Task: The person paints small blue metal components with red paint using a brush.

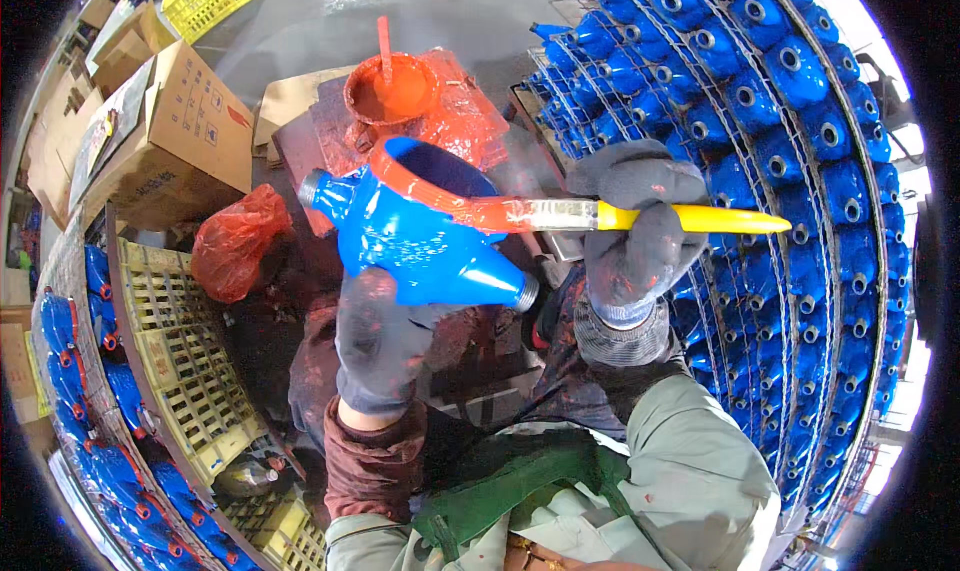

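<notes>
Seen from the head camera: left hand (383,343) in a dark paint-stained glove, fingers closed from below around a glossy blue cast-metal valve body (415,233) with two threaded ends and an orange-painted round rim, held up mid-frame above a paint-smeared worktop (320,136). Right hand (637,233), likewise gloved, fingers wrapped tight round a yellow-handled paintbrush (620,216), its orange-coated end lying against the rim, bristles probably hidden behind that rim. Beyond, an orange paint bowl (392,89) with a stick in it; to the right, wire racks (780,161) packed with matching blue bodies.
</notes>
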The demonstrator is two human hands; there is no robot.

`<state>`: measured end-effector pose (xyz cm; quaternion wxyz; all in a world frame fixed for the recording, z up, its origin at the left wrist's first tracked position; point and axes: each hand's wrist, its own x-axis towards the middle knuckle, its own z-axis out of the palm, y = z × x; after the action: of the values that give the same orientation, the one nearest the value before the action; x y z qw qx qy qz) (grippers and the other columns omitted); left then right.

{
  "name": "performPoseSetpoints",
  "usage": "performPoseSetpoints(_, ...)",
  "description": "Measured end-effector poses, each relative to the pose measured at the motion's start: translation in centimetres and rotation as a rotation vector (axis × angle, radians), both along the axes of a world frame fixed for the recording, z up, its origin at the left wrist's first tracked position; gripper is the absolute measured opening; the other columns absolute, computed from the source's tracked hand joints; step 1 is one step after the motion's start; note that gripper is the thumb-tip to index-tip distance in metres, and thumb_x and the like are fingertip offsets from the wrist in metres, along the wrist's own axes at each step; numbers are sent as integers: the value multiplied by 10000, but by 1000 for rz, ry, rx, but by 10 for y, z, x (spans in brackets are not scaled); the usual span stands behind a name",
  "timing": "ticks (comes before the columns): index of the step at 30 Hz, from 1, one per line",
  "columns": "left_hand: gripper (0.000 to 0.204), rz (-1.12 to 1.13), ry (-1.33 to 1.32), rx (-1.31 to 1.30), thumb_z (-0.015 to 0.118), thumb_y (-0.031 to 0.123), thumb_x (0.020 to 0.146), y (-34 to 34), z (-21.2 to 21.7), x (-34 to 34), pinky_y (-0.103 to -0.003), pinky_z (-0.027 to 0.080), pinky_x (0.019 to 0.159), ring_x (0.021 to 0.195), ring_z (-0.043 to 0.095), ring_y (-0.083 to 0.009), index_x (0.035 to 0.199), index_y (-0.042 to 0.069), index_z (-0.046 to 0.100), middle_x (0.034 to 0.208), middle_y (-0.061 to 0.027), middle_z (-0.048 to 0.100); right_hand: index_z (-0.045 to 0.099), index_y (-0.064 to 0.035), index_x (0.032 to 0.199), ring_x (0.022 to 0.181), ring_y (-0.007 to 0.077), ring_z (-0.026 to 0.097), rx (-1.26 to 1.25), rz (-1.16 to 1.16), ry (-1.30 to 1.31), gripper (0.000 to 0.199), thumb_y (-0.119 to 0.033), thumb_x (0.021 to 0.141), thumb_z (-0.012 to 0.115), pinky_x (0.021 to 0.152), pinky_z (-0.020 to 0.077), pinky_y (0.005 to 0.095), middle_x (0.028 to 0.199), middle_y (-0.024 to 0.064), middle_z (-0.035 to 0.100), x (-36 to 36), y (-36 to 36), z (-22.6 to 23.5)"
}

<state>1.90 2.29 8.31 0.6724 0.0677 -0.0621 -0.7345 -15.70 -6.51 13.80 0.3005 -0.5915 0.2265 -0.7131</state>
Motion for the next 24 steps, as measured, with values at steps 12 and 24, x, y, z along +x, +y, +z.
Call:
performPoseSetpoints(12,993,-314,281,-79,696,559,769,-10,3,-6,-515,544,801,1009,567,-483,1449,15,219,1230,-340,454,534,-23,983,764,206,544,230,480,-202,341,-349,910,606,664,483,335,864,111,543,-11,-26,-12)
performPoseSetpoints(24,1094,-534,345,36,631,714,714,-4,5,-39,-382,509,470,583,559,-320,1409,-44,256,929,-316,539,550,-25,1085,892,189,621,609,860,-406,333,-317,936,493,780,508,312,1025,96,620,-29,-58,-32)
